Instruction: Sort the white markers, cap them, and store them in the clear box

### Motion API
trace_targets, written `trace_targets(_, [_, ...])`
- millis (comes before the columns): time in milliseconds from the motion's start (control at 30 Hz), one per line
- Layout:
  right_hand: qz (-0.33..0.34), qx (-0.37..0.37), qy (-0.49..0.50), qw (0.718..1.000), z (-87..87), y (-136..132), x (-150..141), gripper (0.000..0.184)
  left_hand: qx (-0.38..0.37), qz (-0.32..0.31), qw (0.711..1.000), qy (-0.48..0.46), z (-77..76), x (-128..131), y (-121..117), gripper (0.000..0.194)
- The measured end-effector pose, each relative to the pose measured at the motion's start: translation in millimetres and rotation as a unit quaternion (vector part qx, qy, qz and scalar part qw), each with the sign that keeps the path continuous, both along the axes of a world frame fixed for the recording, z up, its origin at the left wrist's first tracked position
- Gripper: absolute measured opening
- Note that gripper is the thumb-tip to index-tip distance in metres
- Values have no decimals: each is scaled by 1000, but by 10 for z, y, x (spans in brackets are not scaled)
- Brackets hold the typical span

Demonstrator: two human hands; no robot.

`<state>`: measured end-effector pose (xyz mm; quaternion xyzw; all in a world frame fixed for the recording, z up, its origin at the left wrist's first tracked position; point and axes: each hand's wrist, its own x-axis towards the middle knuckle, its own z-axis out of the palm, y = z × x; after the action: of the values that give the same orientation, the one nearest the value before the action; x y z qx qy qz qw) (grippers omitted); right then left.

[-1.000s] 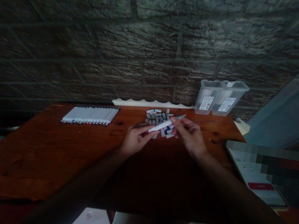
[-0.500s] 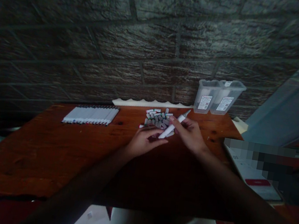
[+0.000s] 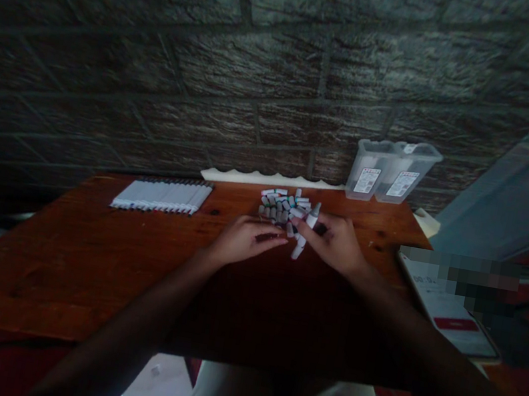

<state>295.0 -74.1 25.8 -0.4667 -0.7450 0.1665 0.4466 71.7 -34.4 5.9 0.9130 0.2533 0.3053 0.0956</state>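
Note:
A white marker (image 3: 312, 220) with a grey upper end is held between the thumb and fingers of my right hand (image 3: 338, 243). Its lower part slants down past the thumb. Left of it, my left hand (image 3: 248, 239) has thumb and fingers apart, with nothing seen between them. Just beyond both hands lies a loose pile of small grey and white marker caps (image 3: 272, 213), some with coloured bands. Part of the pile is hidden behind my fingers. Farther left, a row of white markers (image 3: 162, 196) lies side by side on the wooden table (image 3: 81, 262).
Two clear plastic containers (image 3: 366, 171) with labels stand against the brick wall at the back right. A white wavy-edged strip (image 3: 267, 180) runs along the wall behind the caps. A phone or tablet (image 3: 456, 323) lies at the right edge.
My left hand has come away from the marker's lower end and moved slightly left. In my right hand the marker has turned more upright. The view has shifted a little.

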Motion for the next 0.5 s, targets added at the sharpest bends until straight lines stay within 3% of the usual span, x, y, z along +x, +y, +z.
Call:
trace_targets(233, [38,67,-89,993,22,-48,-14,34,5,-29,997,73,41,15,-23,27])
trace_targets(400, [55,61,-101,992,-6,-22,14,28,-12,68,997,40,23,-51,41,31])
trace_targets(500, [27,57,-95,994,-6,-14,34,31,-22,135,991,8,-4,-103,108,35])
